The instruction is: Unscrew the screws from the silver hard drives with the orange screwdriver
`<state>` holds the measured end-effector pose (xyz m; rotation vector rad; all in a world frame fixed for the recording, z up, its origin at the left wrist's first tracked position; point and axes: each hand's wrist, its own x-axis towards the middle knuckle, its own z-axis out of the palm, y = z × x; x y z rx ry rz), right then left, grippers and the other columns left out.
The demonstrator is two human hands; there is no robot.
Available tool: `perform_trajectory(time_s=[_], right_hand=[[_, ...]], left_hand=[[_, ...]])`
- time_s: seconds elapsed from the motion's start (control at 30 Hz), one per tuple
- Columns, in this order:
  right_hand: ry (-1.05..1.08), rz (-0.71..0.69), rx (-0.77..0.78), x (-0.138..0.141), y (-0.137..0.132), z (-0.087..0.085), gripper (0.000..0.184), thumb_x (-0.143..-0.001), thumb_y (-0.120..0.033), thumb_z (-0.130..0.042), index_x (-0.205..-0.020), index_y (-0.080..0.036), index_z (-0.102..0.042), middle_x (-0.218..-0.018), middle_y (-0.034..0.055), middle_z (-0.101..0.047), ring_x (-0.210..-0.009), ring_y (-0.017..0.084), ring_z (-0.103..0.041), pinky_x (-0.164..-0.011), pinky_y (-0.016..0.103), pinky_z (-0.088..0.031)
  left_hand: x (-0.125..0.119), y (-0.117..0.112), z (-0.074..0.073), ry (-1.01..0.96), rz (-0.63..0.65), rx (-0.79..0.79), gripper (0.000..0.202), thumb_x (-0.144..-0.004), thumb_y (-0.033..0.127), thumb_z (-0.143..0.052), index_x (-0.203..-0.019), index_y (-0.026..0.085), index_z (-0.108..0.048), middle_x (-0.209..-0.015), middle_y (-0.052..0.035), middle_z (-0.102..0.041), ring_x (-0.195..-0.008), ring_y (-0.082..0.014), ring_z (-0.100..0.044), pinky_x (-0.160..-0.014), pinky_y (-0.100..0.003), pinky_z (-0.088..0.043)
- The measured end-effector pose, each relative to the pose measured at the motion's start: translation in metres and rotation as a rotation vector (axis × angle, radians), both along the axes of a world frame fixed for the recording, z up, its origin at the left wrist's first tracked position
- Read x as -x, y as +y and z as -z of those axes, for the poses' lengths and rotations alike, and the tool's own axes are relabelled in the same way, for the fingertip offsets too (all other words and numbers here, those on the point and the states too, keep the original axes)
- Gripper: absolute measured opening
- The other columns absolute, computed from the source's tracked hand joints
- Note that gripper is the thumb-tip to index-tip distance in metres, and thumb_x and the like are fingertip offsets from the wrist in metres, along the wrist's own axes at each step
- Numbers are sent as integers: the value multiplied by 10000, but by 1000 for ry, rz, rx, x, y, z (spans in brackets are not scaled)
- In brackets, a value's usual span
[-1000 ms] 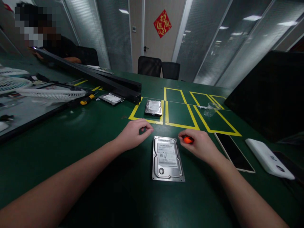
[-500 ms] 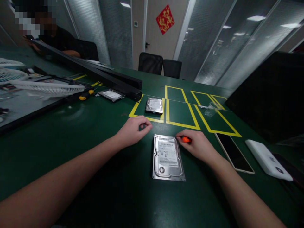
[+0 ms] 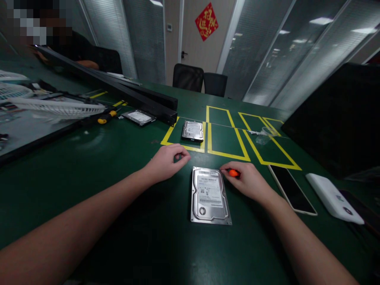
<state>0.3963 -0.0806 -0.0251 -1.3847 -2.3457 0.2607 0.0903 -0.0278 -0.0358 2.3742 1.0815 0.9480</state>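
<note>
A silver hard drive [image 3: 209, 198] lies flat on the green table, its white label facing up. Past its top left corner is my left hand [image 3: 170, 163], fingers curled and the thumb and forefinger close together. Whether anything sits in that pinch is hidden. My right hand [image 3: 245, 178] rests at the drive's top right corner, gripping what appears to be a small orange-handled screwdriver [image 3: 234, 173]. Only its rounded orange handle shows clearly; the fingers cover most of the rest.
A second hard drive [image 3: 192, 131] sits inside a yellow taped rectangle. Further left lie another drive [image 3: 139, 117], a yellow-black screwdriver [image 3: 107, 117] and a long black bar [image 3: 142, 103]. On the right are a phone [image 3: 292, 189] and a white device [image 3: 334, 198]. A person sits at far left.
Both hands and the hard drive stay in nearly the same places. The whole view has shifted very slightly.
</note>
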Motion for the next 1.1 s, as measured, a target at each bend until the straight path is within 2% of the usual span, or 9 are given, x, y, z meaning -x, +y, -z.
perform_trajectory(time_s=[0.5, 0.8, 1.1], right_hand=[[7, 31, 35, -3, 1, 2, 157, -939, -193, -646, -1002, -212, -789, -983, 57, -821, -874, 232, -773, -817, 361, -589], [15, -11, 23, -1, -3, -4, 145, -927, -165, -645, -987, -212, -768, -986, 51, -809, -902, 230, -765, -833, 351, -571], [-3, 2, 33, 0, -3, -5, 136, -905, -146, -661, -953, -215, -768, -942, 30, -804, -866, 220, -758, -817, 344, -557]], left_hand=[[0, 1, 2, -14, 8, -10, 191, -980, 289, -620, -900, 170, -746, -869, -34, -720, -789, -171, -621, -740, -316, -461], [1, 2, 4, -5, 9, 4, 192, -984, 294, -622, -917, 169, -750, -888, -38, -725, -799, -176, -625, -744, -326, -469], [2, 1, 1, -2, 11, 1, 193, -984, 304, -620, -914, 177, -747, -885, -35, -725, -790, -173, -623, -734, -321, -473]])
